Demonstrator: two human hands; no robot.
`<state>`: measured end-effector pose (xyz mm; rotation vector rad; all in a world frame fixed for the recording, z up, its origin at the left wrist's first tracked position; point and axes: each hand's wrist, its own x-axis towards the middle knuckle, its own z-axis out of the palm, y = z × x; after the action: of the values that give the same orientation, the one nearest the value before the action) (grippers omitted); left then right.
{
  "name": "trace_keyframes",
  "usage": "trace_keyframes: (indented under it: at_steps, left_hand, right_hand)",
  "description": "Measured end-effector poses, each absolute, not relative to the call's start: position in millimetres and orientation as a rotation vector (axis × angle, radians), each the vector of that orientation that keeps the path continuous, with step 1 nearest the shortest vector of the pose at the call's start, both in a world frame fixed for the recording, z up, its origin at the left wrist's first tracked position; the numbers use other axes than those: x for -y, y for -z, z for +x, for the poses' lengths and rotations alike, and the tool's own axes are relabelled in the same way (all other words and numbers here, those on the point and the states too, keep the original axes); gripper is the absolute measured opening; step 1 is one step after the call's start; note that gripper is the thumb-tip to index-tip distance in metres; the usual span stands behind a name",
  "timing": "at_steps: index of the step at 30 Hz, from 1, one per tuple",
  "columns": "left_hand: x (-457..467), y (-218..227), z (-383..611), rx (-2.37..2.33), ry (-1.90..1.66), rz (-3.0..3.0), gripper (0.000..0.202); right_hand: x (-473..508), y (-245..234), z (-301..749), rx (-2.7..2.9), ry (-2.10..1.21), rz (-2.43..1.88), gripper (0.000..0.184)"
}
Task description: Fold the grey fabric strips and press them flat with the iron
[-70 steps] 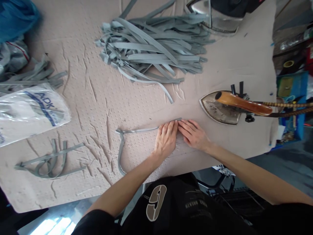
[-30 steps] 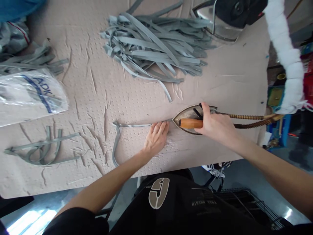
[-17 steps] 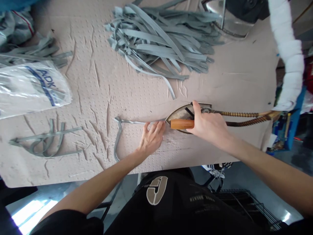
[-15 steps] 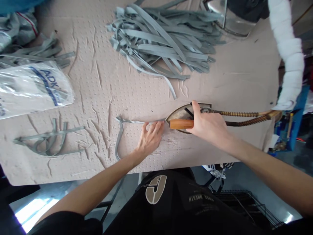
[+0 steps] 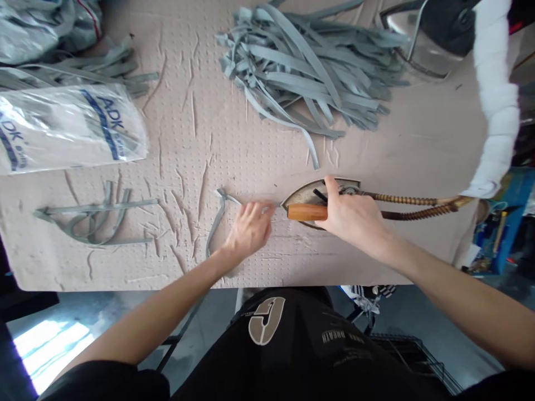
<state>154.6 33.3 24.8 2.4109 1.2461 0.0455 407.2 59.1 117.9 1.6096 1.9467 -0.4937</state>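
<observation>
Iron (image 5: 307, 196) clenched by handle in right hand (image 5: 355, 214); left hand (image 5: 249, 228) blurred over gray strip (image 5: 219, 223), grip unclear; open board (image 5: 292, 262) before near edge.

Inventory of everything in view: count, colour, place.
board: 1, pale tan, pitted and scored, fills most of the view
strip pile: 1, grey, top centre of board
upper strip bunch: 1, grey, upper left
lower strip bunch: 1, grey, lower left of board
loose strip: 1, grey, under left hand, reaching the iron's tip
plastic bag: 1, clear with blue ADK print, left
grey bag: 1, grey, top left corner
iron: 1, metal with orange wooden handle, centre right
braided cord: 1, brown, from iron to right
padded tube: 1, white, right
metal appliance: 1, silver and black, cut off top right
shirt: 1, black, bottom centre
left hand: 1, blurred, over loose strip
right hand: 1, gripping iron handle
</observation>
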Motion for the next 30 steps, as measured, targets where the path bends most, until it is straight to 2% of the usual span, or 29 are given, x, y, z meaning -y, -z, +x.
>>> trace_keyframes:
  at_steps: [3,10,16,26,30]
  left_hand:
    - [-60.6,-33.2,123.1,-1.375,-0.036,2.304,0.033]
    - [-81.8,-28.5,66.5,-1.321,0.123,2.260,0.017]
    - [-57.8,-28.2,71.5,-1.455,0.101,2.229,0.018]
    - [-49.2,-30.7,70.2,-1.627,0.025,2.081,0.018]
    - [-42.7,-28.7,73.3,-1.487,0.076,2.235,0.018]
  right_hand:
    - [-59.7,-116.5,403.0,-1.960,0.501,1.623,0.100]
    - [-57.6,-115.4,403.7,-1.912,0.494,1.662,0.107]
    - [-56.3,-116.6,399.4,-1.825,0.452,1.705,0.118]
    - [-59.5,-118.7,391.1,-1.829,0.407,1.626,0.110]
    - [-60.4,-116.1,374.7,-1.889,0.415,1.570,0.110]
